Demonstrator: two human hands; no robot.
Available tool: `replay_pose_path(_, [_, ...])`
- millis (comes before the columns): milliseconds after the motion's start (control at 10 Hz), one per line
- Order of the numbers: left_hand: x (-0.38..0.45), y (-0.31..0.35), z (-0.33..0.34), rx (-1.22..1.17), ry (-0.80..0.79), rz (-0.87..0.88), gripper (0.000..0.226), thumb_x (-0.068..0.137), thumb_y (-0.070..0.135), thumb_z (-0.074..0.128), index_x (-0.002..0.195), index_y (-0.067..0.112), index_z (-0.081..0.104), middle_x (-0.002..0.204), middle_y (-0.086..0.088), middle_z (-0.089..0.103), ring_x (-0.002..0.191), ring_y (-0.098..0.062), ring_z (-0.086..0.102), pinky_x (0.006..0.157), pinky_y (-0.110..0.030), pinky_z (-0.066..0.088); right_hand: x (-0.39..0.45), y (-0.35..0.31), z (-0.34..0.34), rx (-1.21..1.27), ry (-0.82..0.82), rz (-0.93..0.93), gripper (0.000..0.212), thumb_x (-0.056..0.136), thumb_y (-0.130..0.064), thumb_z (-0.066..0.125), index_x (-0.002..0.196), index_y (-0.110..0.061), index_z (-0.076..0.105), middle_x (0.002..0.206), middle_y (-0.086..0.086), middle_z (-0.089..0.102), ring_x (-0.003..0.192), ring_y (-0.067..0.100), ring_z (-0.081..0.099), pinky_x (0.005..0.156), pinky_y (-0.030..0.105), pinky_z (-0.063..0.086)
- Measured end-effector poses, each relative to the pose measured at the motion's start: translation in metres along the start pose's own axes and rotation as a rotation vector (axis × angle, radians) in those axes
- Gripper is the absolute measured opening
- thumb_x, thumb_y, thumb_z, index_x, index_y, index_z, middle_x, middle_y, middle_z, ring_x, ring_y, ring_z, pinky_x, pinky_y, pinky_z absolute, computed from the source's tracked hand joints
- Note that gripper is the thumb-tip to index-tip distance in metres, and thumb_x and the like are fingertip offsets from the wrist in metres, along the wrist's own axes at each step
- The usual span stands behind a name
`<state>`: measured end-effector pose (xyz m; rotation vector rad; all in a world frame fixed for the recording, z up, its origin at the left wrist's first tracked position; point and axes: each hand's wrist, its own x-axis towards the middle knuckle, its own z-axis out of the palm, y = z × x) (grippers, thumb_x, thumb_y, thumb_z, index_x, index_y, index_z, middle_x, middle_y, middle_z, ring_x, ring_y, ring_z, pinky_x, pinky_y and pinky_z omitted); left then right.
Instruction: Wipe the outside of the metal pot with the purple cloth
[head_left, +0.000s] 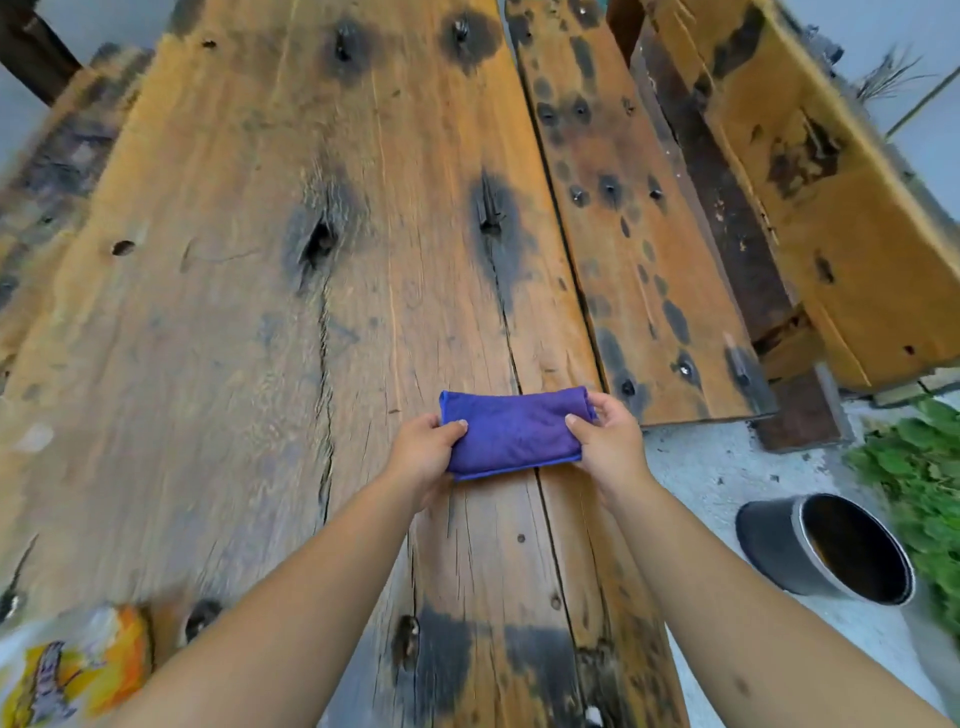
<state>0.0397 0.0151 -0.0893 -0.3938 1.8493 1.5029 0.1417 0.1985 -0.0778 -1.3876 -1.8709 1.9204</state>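
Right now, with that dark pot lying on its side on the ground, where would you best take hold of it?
Probably by the rim. The metal pot lies tipped over on the concrete right of the wooden table, mouth open toward the plants. Come from the mouth side with the right hand, fingers inside and thumb outside. No handle shows.

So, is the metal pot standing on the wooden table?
No, the metal pot lies on the ground to the right, off the wooden table.

Weathered wooden plank table (249, 322) with dark knots, grey concrete floor (706, 467), green plants (919, 467), daylight
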Motion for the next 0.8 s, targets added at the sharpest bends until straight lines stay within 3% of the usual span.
replay_pose_path(100, [0.026, 0.003, 0.004, 0.007, 0.037, 0.013, 0.026, 0.093, 0.019, 0.066, 0.099, -0.006, 0.065, 0.103, -0.023, 0.073, 0.099, -0.039, 0.07, 0.087, -0.059, 0.055, 0.032, 0.001, 0.009, -0.026, 0.017, -0.002, 0.037, 0.087, -0.002, 0.063, 0.122, -0.014, 0.06, 0.11, 0.011, 0.072, 0.101, 0.028, 0.07, 0.089, 0.055, 0.056])
replay_pose_path(200, [0.048, 0.006, 0.009, 0.069, 0.1, 0.023, 0.019, 0.093, 0.025, 0.066, 0.085, 0.008, 0.063, 0.101, -0.023, 0.072, 0.097, -0.04, 0.07, 0.086, -0.06, 0.054, 0.058, 0.002, 0.019, -0.061, 0.037, 0.009, 0.033, 0.085, -0.004, 0.065, 0.115, -0.015, 0.062, 0.106, 0.01, 0.073, 0.097, 0.028, 0.07, 0.088, 0.055, 0.056])
replay_pose_path(300, [0.063, 0.009, 0.009, 0.152, 0.16, 0.059, 0.023, 0.092, 0.027, 0.067, 0.079, 0.01, 0.06, 0.083, -0.016, 0.065, 0.078, -0.028, 0.061, 0.085, -0.056, 0.054, 0.077, 0.002, 0.026, -0.202, 0.059, -0.009, 0.023, 0.082, -0.008, 0.068, 0.096, -0.026, 0.063, 0.1, 0.008, 0.073, 0.093, 0.026, 0.069, 0.082, 0.045, 0.057])
replay_pose_path(400, [0.068, 0.011, 0.006, 0.368, 0.193, 0.115, 0.024, 0.093, 0.025, 0.067, 0.079, 0.007, 0.06, 0.076, -0.008, 0.061, 0.076, -0.024, 0.057, 0.076, -0.043, 0.052, 0.081, 0.001, 0.023, -0.513, 0.058, -0.05, 0.015, 0.082, -0.023, 0.068, 0.087, -0.031, 0.056, 0.094, -0.001, 0.069, 0.085, 0.019, 0.064, 0.058, 0.024, 0.042])
replay_pose_path(500, [0.067, 0.01, 0.0, 0.49, 0.258, 0.166, 0.014, 0.092, 0.026, 0.066, 0.095, 0.012, 0.063, 0.083, 0.001, 0.064, 0.09, -0.026, 0.065, 0.078, -0.032, 0.047, 0.086, 0.0, 0.011, -0.69, 0.061, -0.058, 0.037, 0.083, -0.038, 0.068, 0.117, -0.027, 0.058, 0.116, 0.001, 0.065, 0.103, 0.024, 0.063, 0.076, 0.033, 0.05])
replay_pose_path(600, [0.058, 0.014, -0.009, 0.581, 0.273, 0.191, 0.051, 0.093, 0.035, 0.064, 0.136, 0.01, 0.053, 0.122, -0.007, 0.065, 0.119, -0.027, 0.059, 0.095, -0.032, 0.043, 0.08, -0.009, -0.006, -0.73, 0.046, -0.095, 0.063, 0.084, -0.048, 0.066, 0.14, -0.025, 0.045, 0.139, 0.002, 0.052, 0.121, 0.025, 0.055, 0.093, 0.041, 0.05])
replay_pose_path(700, [0.049, 0.03, -0.018, 0.746, 0.269, 0.308, 0.074, 0.093, 0.046, 0.06, 0.155, 0.016, 0.031, 0.158, -0.011, 0.034, 0.143, -0.029, 0.036, 0.111, -0.038, 0.032, 0.072, -0.027, -0.025, -0.82, 0.036, -0.149, 0.073, 0.085, -0.058, 0.06, 0.147, -0.027, 0.036, 0.152, 0.0, 0.04, 0.134, 0.026, 0.044, 0.1, 0.047, 0.046])
replay_pose_path(800, [0.032, 0.062, -0.018, 0.899, 0.229, 0.439, 0.088, 0.091, 0.056, 0.056, 0.16, 0.024, 0.012, 0.168, -0.006, 0.005, 0.153, -0.027, 0.012, 0.118, -0.043, 0.021, 0.063, -0.053, -0.043, -1.025, 0.0, -0.209, 0.093, 0.079, -0.077, 0.049, 0.154, -0.037, 0.01, 0.166, -0.002, 0.006, 0.15, 0.03, 0.011, 0.115, 0.054, 0.023])
